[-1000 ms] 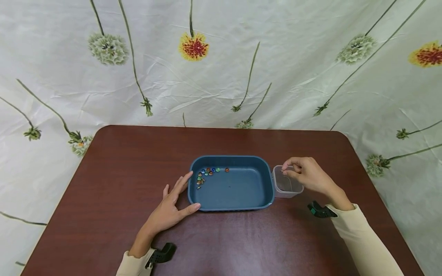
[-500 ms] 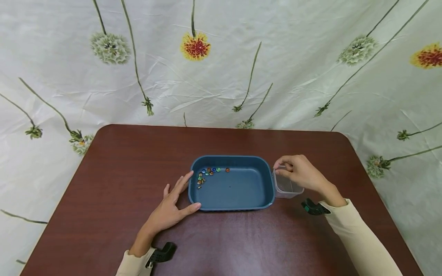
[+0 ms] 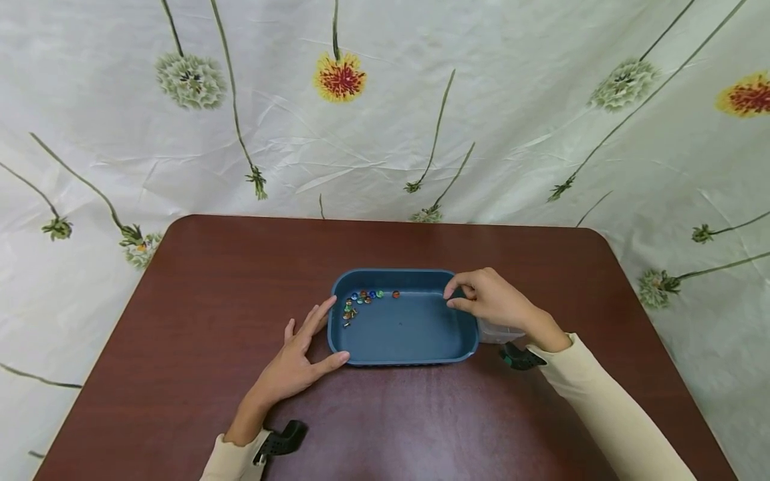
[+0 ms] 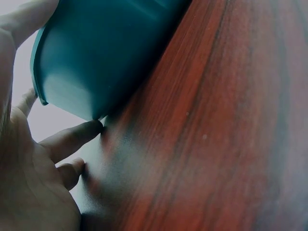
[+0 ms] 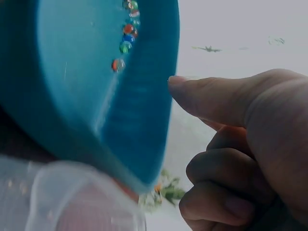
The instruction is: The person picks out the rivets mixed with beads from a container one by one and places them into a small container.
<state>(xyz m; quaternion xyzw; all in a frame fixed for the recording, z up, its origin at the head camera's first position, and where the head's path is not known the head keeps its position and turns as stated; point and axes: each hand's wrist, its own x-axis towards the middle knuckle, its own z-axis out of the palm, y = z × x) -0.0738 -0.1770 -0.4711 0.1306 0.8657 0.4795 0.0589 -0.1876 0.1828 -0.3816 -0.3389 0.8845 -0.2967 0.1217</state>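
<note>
Left grip [image 3: 295, 364] spread against tray [image 3: 409, 341] edge; right grip [image 3: 494, 297] over opposite end, cannot tell if pinching; wide gap to marbles [image 3: 371, 294].

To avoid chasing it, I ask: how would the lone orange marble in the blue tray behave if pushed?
The orange marble looks round, so it would probably roll easily. Its glossy surface suggests it may feel slippery. The walled blue tray would likely stop it.

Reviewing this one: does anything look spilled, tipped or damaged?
Nothing stands out. The blue tray sits flat, the visible loose marbles lie inside it, and the clear container stands beside it, partly hidden by the right hand.
</note>
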